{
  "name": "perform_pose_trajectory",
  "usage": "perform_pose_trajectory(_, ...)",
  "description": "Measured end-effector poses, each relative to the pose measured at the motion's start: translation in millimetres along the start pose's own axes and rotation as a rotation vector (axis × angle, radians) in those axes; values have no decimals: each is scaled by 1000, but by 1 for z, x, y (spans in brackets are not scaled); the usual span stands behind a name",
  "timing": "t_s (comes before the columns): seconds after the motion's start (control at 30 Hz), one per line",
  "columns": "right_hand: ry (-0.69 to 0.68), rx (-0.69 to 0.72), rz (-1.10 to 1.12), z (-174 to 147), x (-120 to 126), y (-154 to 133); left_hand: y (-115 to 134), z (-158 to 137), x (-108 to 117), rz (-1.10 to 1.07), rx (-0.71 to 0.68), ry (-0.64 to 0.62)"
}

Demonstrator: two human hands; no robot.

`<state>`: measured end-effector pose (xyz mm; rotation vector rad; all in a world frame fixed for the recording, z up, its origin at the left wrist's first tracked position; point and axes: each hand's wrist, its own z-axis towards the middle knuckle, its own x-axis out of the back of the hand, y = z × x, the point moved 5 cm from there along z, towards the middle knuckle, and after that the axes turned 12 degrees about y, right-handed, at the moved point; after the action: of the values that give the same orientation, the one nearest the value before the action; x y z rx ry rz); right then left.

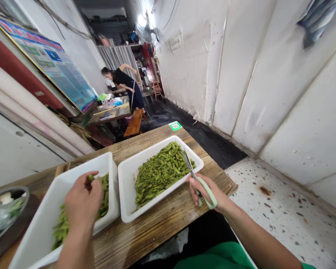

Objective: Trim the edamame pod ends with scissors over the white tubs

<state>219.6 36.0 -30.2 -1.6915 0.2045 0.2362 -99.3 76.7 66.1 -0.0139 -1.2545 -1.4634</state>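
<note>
My right hand point(205, 190) holds a pair of scissors point(204, 188) with pale green handles, the blades pointing up and away over the near right rim of a white tub point(123, 198). Inside that tub lies a heap of green edamame pods point(159, 173). To the left, my left hand point(84, 198) reaches into a deeper white tub point(114, 194), its fingers closed around a green pod point(90, 178) that is partly hidden. More edamame pods point(61, 229) lie under and beside this hand.
Both tubs stand on a wooden table point(156, 233). A round bowl point(24, 192) with bagged greens is at the left edge. Beyond are a wooden bench point(134, 122), a cluttered table point(112, 114) and a person point(126, 80) bending with a long handle. A white wall runs along the right.
</note>
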Motion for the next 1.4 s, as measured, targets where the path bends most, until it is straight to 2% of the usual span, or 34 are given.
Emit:
perform_pose_trajectory(0.07, -4, -4, 14, 2, 3, 2, -5, 8, 2, 343, -179, -31)
perform_pose_trajectory(0.13, -17, -8, 26, 4, 4, 4, 5, -1, -14, 395, -370, -111)
perform_pose_trajectory(0.2, -26, -5, 19, 5, 5, 5, 29, -25, -43, 250, -562, -236)
perform_pose_trajectory(0.3, -22, -22, -4, 5, 8, 6, 71, -78, -98, 36, -840, -644)
perform_pose_trajectory(0.37, -13, -43, -14, 4, 11, 8, 94, -103, -124, -51, -939, -814)
perform_pose_trajectory(0.43, -6, -59, -26, 3, 14, 9, 109, -116, -142, -110, -964, -902)
perform_pose_trajectory(0.57, -10, -54, -42, 3, 20, 13, 118, -116, -157, -197, -941, -974)
perform_pose_trajectory(0.7, -33, -25, -59, 3, 21, 15, 111, -107, -151, -178, -867, -925)
perform_pose_trajectory(0.87, -91, -40, -183, -1, 11, 17, 99, -98, -121, -340, -537, -779)
perform_pose_trajectory(1.07, -179, -41, -264, -11, -9, 10, 70, -105, -103, -478, -214, -736)
perform_pose_trajectory(1.2, -199, -20, -314, -13, -18, 4, 56, -108, -103, -540, -165, -709)
perform_pose_trajectory(1.4, -186, -21, -372, -10, -23, 0, 53, -108, -100, -556, -169, -701)
